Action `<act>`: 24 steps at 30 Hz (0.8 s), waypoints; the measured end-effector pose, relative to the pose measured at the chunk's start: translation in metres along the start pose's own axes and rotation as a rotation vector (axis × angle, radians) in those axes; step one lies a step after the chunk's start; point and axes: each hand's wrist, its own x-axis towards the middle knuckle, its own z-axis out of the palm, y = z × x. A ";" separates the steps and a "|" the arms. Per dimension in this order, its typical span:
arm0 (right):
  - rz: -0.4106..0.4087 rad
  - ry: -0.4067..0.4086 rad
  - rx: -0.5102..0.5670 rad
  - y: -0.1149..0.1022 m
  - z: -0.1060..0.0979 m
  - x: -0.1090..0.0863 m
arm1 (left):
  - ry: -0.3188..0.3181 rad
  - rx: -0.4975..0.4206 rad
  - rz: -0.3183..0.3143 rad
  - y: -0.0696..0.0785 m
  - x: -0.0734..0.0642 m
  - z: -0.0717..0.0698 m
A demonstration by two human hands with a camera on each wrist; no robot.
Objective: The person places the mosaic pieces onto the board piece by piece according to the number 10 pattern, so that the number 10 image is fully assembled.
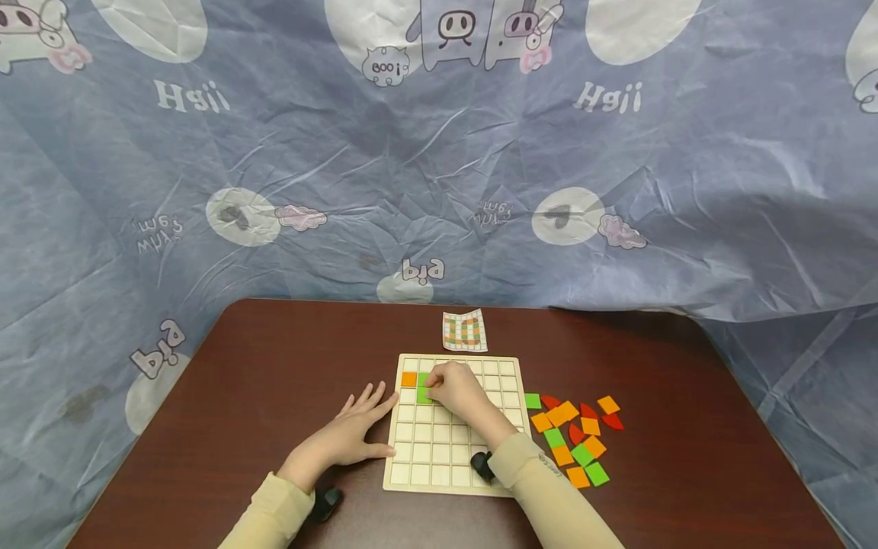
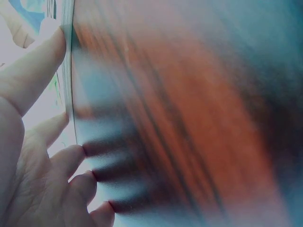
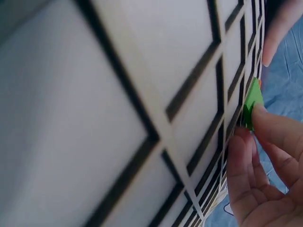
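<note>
A pale wooden grid board lies on the table. My right hand reaches over its upper left part, thumb and fingertips at a green square tile. From the right wrist the green tile shows under the thumb, with the other fingers bent close by. A second green tile sits just above it in the grid, partly covered by the hand. An orange square tile fills the cell to the left. My left hand has its fingers spread, fingertips and thumb touching the board's left edge.
Loose orange squares, green squares and red curved pieces are scattered right of the board. A small printed pattern card lies behind the board. A patterned blue cloth hangs past the table's far edge.
</note>
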 end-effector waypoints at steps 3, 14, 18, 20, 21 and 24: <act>0.001 0.009 -0.039 -0.001 0.001 -0.001 | 0.001 0.003 0.001 0.000 0.001 0.000; 0.045 -0.046 0.060 0.002 -0.007 -0.004 | 0.005 0.009 0.005 0.000 0.000 0.001; 0.108 -0.047 0.143 0.008 -0.019 -0.007 | 0.002 0.000 -0.003 0.001 -0.001 0.000; 0.138 -0.030 0.172 0.012 -0.027 -0.010 | -0.002 -0.006 -0.007 0.002 -0.001 -0.001; 0.150 -0.019 0.181 0.014 -0.031 -0.011 | -0.005 -0.011 -0.007 0.002 -0.001 -0.001; 0.177 0.013 0.202 0.022 -0.045 -0.015 | -0.011 -0.022 -0.008 0.003 -0.002 -0.003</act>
